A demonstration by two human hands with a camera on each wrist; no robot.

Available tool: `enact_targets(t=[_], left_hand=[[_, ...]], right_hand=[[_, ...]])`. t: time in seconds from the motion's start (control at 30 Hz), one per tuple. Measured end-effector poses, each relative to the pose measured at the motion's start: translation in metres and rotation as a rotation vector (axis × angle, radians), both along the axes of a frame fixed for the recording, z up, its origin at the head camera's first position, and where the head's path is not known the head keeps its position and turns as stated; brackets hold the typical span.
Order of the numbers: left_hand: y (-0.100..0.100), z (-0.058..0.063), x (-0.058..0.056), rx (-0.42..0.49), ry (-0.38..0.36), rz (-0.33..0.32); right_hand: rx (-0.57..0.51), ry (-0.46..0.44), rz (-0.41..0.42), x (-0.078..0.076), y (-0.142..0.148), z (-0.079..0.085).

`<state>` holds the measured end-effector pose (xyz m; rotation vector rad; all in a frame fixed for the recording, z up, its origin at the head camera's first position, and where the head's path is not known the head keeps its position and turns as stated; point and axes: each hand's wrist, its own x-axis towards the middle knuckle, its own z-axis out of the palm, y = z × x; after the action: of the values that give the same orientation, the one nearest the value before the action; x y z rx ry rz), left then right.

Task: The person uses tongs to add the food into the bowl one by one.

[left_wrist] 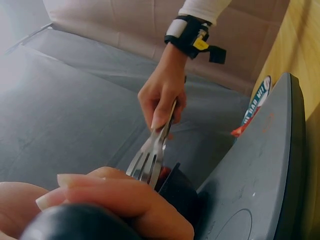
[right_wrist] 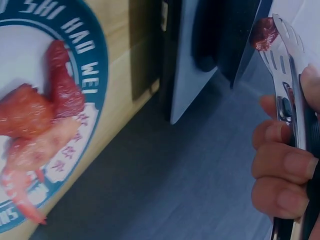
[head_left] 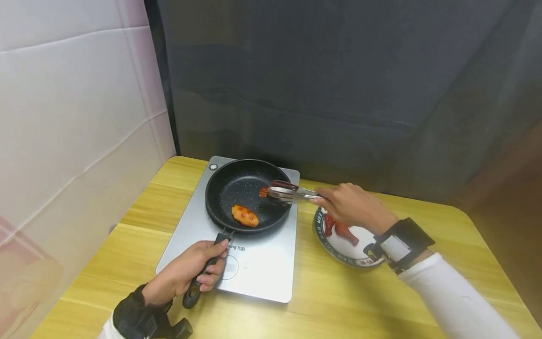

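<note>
My left hand [head_left: 196, 268] grips the black handle [head_left: 193, 295] of a frying pan [head_left: 235, 186]. An orange-glazed piece of chicken, like a wing [head_left: 244, 215], lies in the pan near the handle side. My right hand [head_left: 353, 205] holds metal slotted tongs [head_left: 288, 192] over the pan's right rim. Between the tong tips is a dark red-brown piece of meat [right_wrist: 265, 34]; in the head view the tongs partly cover it, and I cannot tell whether it touches the pan. Under my right wrist stands a plate [head_left: 328, 247] bearing several reddish chicken pieces [right_wrist: 66, 90], partly hidden by the wrist.
The pan stands on a flat silver induction cooker [head_left: 264, 278] on a yellow wooden table [head_left: 146, 226]. A dark grey curtain [head_left: 296, 94] hangs behind the table, and a pale panel [head_left: 76, 103] stands along the left.
</note>
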<state>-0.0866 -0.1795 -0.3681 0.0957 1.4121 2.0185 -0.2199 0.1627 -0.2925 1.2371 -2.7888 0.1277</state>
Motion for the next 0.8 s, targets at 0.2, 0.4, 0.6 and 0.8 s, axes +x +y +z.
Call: enact_targets(t=[0.2, 0.4, 0.6, 0.8], left_hand=[[0.0, -0.001, 0.0, 0.006, 0.0, 0.0], [0.001, -0.002, 0.0, 0.007, -0.005, 0.0], [0.0, -0.001, 0.0, 0.005, -0.009, 0.004], [0.0, -0.001, -0.001, 0.0, -0.006, 0.004]], right_hand=[[0.014, 0.024, 0.016, -0.008, -0.026, 0.0], [0.01, 0.018, 0.036, -0.015, -0.045, -0.003], [0.032, 0.033, 0.018, -0.019, -0.066, -0.003], [0.061, -0.004, -0.019, -0.024, -0.086, -0.008]])
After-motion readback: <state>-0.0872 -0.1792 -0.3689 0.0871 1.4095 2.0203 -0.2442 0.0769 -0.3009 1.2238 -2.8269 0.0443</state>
